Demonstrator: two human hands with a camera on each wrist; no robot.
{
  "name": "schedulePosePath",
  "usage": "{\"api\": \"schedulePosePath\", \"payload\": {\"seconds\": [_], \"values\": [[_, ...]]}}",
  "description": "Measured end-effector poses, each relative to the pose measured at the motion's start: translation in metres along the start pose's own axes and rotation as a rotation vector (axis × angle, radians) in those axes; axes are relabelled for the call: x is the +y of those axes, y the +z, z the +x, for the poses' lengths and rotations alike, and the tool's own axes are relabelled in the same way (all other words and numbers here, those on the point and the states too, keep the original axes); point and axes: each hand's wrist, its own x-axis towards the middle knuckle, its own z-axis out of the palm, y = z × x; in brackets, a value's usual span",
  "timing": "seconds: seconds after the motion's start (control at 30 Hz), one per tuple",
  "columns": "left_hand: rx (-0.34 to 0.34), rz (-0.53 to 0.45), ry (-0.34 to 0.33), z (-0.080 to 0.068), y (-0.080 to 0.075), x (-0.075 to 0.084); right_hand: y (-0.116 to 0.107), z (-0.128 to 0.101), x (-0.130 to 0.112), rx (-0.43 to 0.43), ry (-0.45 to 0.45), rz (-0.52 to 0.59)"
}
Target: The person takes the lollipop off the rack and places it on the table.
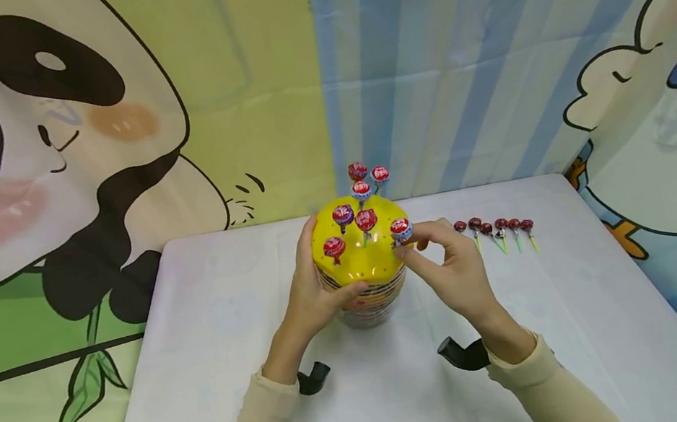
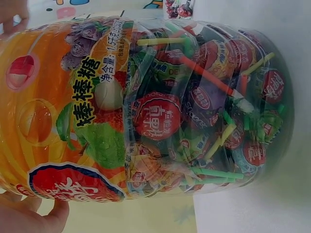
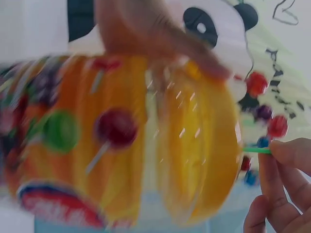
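A clear plastic candy jar [image 2: 160, 116] with an orange label stands on the table, filled with wrapped lollipops. Its yellow lid [image 1: 370, 270] carries several lollipops [image 1: 343, 216] standing up by their sticks. My left hand [image 1: 309, 299] grips the jar's top from the left, its thumb across the front of the lid. At the lid's right edge, my right hand [image 1: 455, 270] pinches one lollipop [image 1: 401, 230] by its stick, close below the candy. In the right wrist view that green stick [image 3: 255, 150] meets the lid's top; whether it goes into a hole is hidden.
Right of the jar, several loose lollipops [image 1: 501, 224] lie in a row on the white table [image 1: 218, 375]. Cartoon curtains [image 1: 270, 104] hang behind and beside the table. A black curved piece [image 1: 463, 353] sticks out at each wrist.
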Motion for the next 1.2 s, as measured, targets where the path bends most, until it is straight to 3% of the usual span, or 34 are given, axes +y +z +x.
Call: {"api": "schedulePosePath", "payload": {"seconds": [0.23, 0.47, 0.73, 0.93, 1.07, 1.2], "values": [[-0.004, -0.015, -0.032, -0.001, -0.002, 0.010, -0.032, -0.009, 0.035, 0.009, 0.097, -0.040], [-0.009, -0.032, -0.043, -0.002, -0.002, 0.029, -0.070, -0.022, 0.089, -0.003, 0.357, -0.183], [-0.003, -0.011, -0.018, 0.000, -0.001, 0.004, -0.101, -0.049, 0.146, -0.063, 0.647, -0.240], [0.000, -0.006, -0.007, 0.000, -0.002, 0.003, -0.109, -0.054, 0.173, -0.148, 0.819, -0.294], [-0.007, -0.006, -0.026, 0.000, -0.002, 0.004, -0.110, -0.058, 0.187, -0.197, 0.885, -0.343], [-0.010, 0.000, -0.046, -0.001, -0.002, 0.004, -0.110, -0.061, 0.197, -0.235, 0.892, -0.406]]}}
